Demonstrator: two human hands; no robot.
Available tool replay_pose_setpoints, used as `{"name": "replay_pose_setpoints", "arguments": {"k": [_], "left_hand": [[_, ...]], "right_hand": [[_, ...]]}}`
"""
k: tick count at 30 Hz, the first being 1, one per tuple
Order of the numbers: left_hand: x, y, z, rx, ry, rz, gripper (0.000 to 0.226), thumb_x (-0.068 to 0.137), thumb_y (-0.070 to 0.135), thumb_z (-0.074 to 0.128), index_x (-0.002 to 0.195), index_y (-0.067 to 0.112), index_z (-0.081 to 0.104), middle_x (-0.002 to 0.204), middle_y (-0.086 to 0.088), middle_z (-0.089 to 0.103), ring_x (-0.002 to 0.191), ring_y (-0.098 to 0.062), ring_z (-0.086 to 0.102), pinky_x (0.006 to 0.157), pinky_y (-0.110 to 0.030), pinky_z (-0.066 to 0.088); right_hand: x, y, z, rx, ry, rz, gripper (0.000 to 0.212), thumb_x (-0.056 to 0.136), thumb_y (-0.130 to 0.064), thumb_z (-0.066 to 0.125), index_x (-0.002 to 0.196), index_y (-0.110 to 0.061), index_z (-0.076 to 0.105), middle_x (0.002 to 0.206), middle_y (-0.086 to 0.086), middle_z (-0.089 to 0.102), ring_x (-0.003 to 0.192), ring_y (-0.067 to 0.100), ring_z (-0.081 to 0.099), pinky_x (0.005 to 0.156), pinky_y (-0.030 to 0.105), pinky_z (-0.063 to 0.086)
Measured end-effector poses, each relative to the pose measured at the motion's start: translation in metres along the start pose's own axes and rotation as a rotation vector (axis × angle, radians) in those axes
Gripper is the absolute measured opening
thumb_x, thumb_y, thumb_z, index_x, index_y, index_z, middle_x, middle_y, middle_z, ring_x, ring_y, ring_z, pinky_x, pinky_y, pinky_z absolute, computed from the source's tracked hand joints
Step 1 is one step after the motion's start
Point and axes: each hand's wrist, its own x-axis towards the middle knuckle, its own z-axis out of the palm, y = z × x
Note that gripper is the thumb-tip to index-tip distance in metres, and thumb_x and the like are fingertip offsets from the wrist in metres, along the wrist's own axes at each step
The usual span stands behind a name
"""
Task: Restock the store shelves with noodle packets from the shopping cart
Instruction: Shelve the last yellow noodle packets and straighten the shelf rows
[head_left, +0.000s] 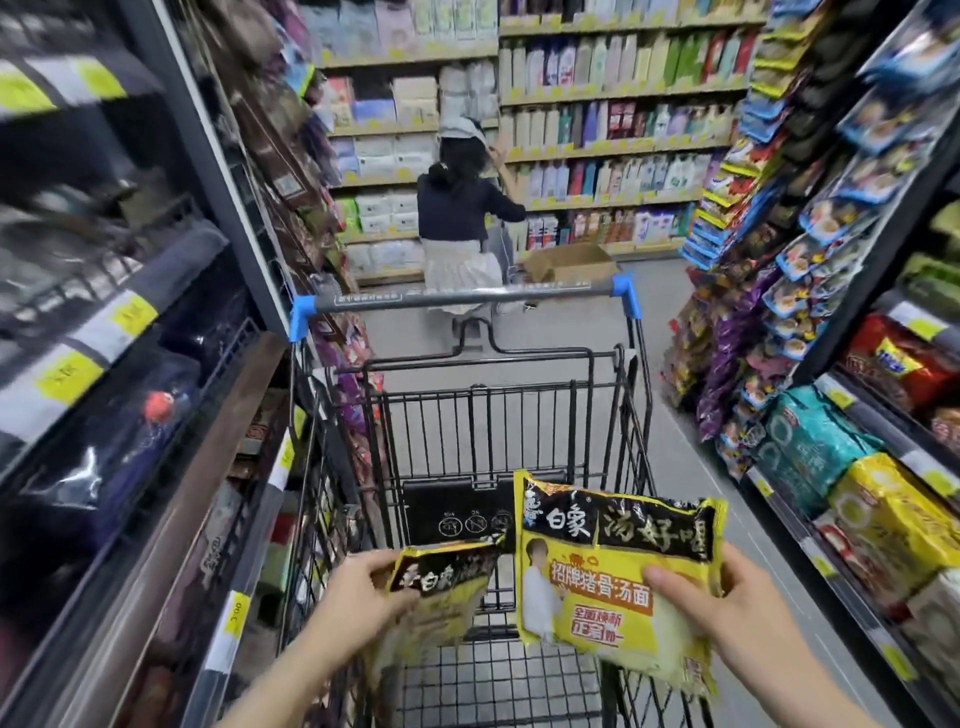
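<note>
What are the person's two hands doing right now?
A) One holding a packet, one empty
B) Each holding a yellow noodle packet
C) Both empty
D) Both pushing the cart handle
B: the left hand grips one yellow noodle packet and the right hand holds another packet, above the cart.

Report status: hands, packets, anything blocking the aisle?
Left hand grips one yellow noodle packet; right hand grips a second packet. Both above the shopping cart. Person and cardboard box ahead in the aisle.
</note>
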Motion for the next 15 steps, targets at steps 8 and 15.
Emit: {"name": "replay_pose_setpoints", "arguments": {"k": [8,15], "left_hand": [[-0.058,0.108,-0.075,-0.436,-0.052,0.123,0.010,0.069,-0.003,0.077,0.071,0.006,0.072,0.077,-0.008,0.075,0.076,-0.026,0.069,0.064,-0.022,0.052],[-0.085,0.175,-0.103,-0.686,-0.305,0.236,0.084,0.033,0.033,0.095,0.100,-0.007,0.063,0.097,-0.023,0.071,0.082,-0.033,0.070,0.062,-0.034,0.058]], "right_hand": [[-0.043,-0.074,-0.057,0.003,0.007,-0.039,0.015,0.076,-0.005,0.073,0.086,-0.010,0.064,0.069,-0.004,0.075,0.058,0.009,0.070,0.048,0.015,0.050],[-0.114,-0.125,-0.116,0.055,0.094,-0.117,0.026,0.071,-0.016,0.077,0.093,-0.007,0.065,0.080,0.007,0.076,0.065,0.017,0.073,0.055,0.020,0.053]]}}
